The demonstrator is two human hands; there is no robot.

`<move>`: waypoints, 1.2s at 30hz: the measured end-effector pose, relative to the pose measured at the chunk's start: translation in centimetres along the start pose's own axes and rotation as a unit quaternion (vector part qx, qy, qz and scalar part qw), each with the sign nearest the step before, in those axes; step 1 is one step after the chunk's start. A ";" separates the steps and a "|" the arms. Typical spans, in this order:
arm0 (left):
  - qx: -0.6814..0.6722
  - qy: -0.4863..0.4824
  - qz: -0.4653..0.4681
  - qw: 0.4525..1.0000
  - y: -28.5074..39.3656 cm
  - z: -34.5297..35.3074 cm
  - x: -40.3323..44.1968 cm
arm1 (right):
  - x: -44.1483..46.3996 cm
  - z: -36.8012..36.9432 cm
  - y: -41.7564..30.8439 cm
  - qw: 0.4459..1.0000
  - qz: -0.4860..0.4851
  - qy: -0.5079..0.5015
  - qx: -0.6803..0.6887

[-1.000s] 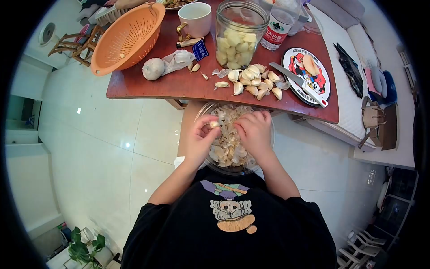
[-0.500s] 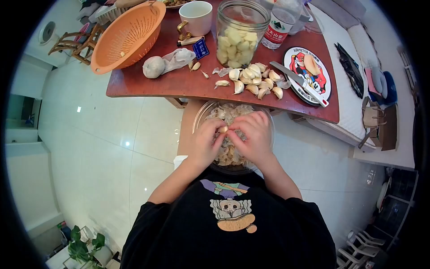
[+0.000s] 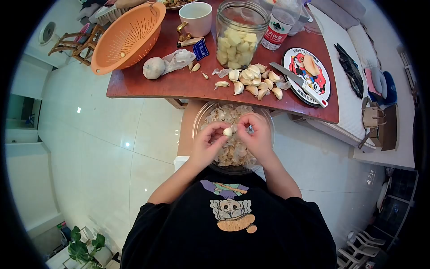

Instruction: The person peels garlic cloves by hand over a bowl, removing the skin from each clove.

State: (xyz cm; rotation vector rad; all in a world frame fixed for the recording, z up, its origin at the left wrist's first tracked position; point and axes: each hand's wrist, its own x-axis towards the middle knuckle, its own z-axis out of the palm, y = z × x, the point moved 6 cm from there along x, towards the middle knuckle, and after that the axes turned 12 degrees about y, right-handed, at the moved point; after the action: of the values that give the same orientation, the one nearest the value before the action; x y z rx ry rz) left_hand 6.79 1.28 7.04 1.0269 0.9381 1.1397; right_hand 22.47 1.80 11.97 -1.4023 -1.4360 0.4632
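Right in the middle of the frame, the left hand (image 3: 208, 142) pinches one pale garlic clove (image 3: 227, 132) between thumb and fingertips, up above the glass bowl (image 3: 230, 171). Just beside it, the right hand (image 3: 256, 136) has thumb and forefinger drawn together near a whitish wisp; whether they grip it, I can't tell.

Here's the danger: that clove is small and looks smooth, held only at the fingertips, so too hard a squeeze could shoot it loose. Below lies a deep heap of papery skins (image 3: 235, 154), much the same colour, and a dropped clove might well vanish in there! Those skins look light, too; a brisk sweep of the wrist could flick some over the rim and onto the tiles (image 3: 112, 134), centre left.

Up at top centre, a loose pile of cloves (image 3: 257, 80) sits close to the table (image 3: 152, 89) front; a careless reach could roll a few off. To its right, the knife (image 3: 297, 83) slants across the round plate (image 3: 326, 74), handle jutting past the rim, so a snagged sleeve might drag it down. And upper left, the orange colander (image 3: 145, 31) appears to overhang the table's corner: one bump could tip it.
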 end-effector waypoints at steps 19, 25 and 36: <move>-0.245 0.046 -0.174 0.953 -2.9 -2.1 0.9 | -0.3 0.7 1.2 0.941 -0.186 -0.036 -0.282; -0.229 0.041 -0.176 0.957 -2.1 -1.6 0.7 | 0.0 0.2 -2.2 0.987 -0.135 -0.019 -0.082; -0.204 0.001 -0.171 0.964 -1.6 -0.8 0.3 | -0.5 0.6 -0.9 0.995 -0.061 -0.058 0.045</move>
State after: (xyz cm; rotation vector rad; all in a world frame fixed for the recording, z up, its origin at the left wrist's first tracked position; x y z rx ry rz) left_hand 6.45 1.57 5.29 0.5057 0.8005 0.9856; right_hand 21.44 1.37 12.29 -1.2242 -1.5649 0.5309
